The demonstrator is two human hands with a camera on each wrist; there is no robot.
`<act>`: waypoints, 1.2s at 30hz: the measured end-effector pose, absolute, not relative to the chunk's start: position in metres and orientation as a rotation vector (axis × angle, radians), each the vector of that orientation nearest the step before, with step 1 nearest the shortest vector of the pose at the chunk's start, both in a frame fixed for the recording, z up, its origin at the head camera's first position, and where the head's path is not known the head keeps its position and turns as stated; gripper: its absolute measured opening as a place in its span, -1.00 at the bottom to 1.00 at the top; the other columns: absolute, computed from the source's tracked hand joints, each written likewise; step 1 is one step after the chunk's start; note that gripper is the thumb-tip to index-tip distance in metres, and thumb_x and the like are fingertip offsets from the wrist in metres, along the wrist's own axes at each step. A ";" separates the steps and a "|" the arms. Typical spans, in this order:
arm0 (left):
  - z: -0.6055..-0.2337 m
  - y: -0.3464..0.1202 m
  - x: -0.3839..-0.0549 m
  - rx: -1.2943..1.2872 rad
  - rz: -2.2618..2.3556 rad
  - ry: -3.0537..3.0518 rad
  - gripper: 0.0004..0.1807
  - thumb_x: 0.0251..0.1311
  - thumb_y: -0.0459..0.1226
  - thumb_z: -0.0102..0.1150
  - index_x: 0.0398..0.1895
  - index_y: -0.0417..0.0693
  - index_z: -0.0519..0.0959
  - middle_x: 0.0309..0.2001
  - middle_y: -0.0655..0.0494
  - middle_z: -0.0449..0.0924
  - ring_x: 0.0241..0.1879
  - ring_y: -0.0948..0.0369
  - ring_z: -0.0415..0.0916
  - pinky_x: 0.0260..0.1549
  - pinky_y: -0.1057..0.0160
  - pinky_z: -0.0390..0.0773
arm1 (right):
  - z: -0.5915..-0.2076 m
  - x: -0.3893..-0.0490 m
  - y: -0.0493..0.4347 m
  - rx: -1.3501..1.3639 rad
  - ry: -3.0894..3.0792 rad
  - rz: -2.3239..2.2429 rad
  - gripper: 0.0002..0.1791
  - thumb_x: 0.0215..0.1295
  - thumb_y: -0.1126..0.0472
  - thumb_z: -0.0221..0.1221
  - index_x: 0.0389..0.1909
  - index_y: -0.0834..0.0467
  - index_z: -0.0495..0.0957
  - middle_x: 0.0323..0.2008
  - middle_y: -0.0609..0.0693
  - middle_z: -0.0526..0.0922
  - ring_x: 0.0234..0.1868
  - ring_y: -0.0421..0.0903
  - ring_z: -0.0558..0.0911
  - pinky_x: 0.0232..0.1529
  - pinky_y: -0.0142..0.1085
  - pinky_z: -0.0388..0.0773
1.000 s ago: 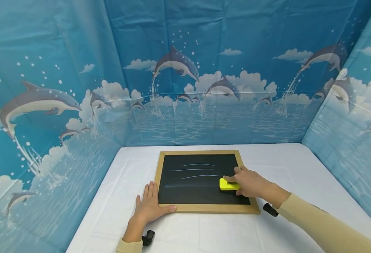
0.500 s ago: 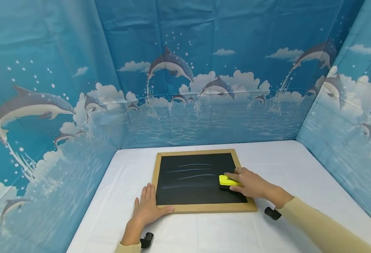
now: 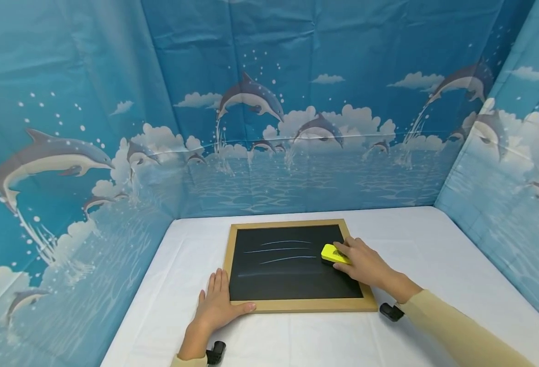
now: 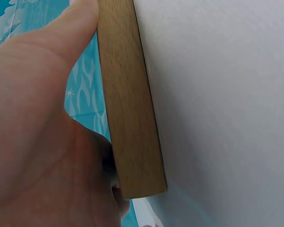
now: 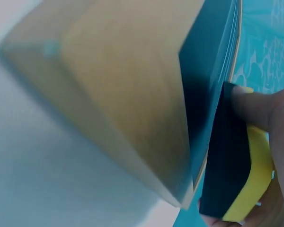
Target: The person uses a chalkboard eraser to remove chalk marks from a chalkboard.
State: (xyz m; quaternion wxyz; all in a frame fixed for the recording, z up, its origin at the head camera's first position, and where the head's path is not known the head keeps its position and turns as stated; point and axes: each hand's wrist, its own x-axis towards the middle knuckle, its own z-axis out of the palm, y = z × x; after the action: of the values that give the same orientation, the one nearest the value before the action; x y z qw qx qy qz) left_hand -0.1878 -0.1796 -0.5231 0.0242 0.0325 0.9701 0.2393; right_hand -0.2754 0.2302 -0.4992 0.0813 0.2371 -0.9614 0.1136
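A small blackboard (image 3: 292,287) in a wooden frame lies on the white table. Several thin pale lines (image 3: 278,249) run across its upper half, and a faint smear crosses lower down. My right hand (image 3: 369,266) holds a yellow board eraser (image 3: 330,253) over the board's right side, just right of the lines' ends. Its black felt (image 5: 225,156) faces the board in the right wrist view. At the near left corner, my left hand (image 3: 216,308) rests with straight fingers along the left edge and its thumb on the near edge of the frame (image 4: 128,104).
White cloth (image 3: 402,234) covers the table around the board. A blue curtain (image 3: 260,178) printed with dolphins and clouds stands behind and on both sides. Each wrist carries a small black camera (image 3: 390,312).
My right hand has moved the eraser away from me, up the board's right side, and turned it slightly. The left hand stays at the frame's corner. The head view shifts slightly.
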 end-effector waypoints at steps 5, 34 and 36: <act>-0.523 -0.176 -0.188 0.108 0.754 2.993 0.50 -0.16 0.49 0.31 0.57 -0.38 -0.08 0.58 -0.32 -0.18 0.55 -0.23 -0.26 0.28 -0.50 -0.13 | -0.503 -0.278 0.230 0.651 -2.836 0.333 -0.30 0.23 -0.03 0.42 0.31 0.23 0.52 -0.14 0.09 0.48 -0.23 -0.04 0.37 -0.27 -0.17 0.45; -0.519 -0.181 -0.189 0.100 0.734 2.988 0.49 -0.13 0.47 0.30 0.57 -0.40 -0.10 0.57 -0.34 -0.20 0.55 -0.23 -0.29 0.28 -0.51 -0.12 | -0.498 -0.298 0.201 0.825 -2.808 0.182 -0.30 0.20 0.05 0.46 0.32 0.21 0.52 -0.11 0.10 0.44 -0.25 -0.03 0.35 -0.23 -0.13 0.39; -0.520 -0.181 -0.188 0.105 0.739 2.983 0.48 -0.12 0.46 0.31 0.56 -0.41 -0.09 0.57 -0.35 -0.20 0.55 -0.24 -0.28 0.28 -0.51 -0.12 | -0.500 -0.298 0.201 0.839 -2.820 0.209 -0.30 0.21 0.04 0.44 0.34 0.20 0.50 -0.10 0.10 0.45 -0.25 -0.04 0.35 -0.23 -0.15 0.39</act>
State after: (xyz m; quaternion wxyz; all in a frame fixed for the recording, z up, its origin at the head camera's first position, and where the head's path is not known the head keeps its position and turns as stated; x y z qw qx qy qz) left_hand -0.1877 -0.1805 -0.5202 0.0332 0.0341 0.9696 0.2400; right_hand -0.2983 0.2008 -0.4999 0.0959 0.2833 -0.9516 0.0704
